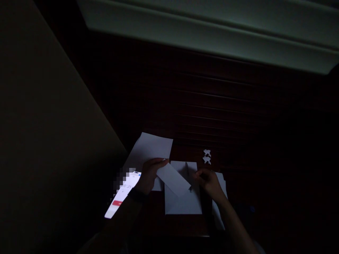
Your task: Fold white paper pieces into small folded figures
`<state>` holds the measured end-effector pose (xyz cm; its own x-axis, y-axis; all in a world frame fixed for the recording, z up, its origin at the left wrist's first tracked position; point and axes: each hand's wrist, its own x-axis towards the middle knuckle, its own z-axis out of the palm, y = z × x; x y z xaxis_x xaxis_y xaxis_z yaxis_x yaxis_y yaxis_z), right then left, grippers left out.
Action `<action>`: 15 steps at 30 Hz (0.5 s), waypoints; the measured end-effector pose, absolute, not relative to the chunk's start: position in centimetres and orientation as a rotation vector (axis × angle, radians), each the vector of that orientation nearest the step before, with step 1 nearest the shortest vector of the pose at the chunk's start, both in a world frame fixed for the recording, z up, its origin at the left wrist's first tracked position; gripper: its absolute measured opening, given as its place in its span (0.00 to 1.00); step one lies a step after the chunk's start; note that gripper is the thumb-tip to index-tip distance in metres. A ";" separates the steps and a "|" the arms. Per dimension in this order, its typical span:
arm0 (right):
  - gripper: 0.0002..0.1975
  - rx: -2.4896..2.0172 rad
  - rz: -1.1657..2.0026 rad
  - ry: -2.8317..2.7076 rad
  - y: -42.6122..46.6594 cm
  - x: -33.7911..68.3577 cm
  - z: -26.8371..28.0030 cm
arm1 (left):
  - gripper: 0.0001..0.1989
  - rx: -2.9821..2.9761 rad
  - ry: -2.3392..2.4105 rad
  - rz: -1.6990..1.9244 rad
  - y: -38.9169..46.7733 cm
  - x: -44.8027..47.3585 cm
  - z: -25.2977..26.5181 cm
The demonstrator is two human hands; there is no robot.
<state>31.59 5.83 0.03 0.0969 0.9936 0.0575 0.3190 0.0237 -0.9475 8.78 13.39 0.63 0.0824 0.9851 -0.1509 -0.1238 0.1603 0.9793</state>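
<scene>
In the dim head view my left hand (150, 173) pinches one end of a folded strip of white paper (174, 179) between thumb and fingers. The strip slants down to the right, above a larger white sheet (182, 206). Just right of the strip, my right hand (208, 181) is closed with its fingertips drawn together, apart from the strip. Whether anything is between those fingertips is too dark to tell. A dark pen (187, 168) lies on the larger sheet, partly covered by the strip.
A lit phone (124, 195) with a timer lies by my left wrist. Another white sheet (150, 146) is behind my left hand. Two small folded paper pieces (207, 156) sit at the back right. More paper (217, 211) lies under my right forearm. A wall (53, 116) rises at left.
</scene>
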 end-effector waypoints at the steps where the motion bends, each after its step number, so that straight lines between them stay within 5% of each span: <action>1: 0.09 -1.428 0.948 -1.382 5.9 31.1 0.1 | 0.16 1.038 1.097 1.042 13.0 9.2 0.4; 15: 0.08 -1.360 1.207 -1.278 5.6 28.4 -2.3 | 0.13 1.100 1.031 0.954 11.0 11.9 -0.1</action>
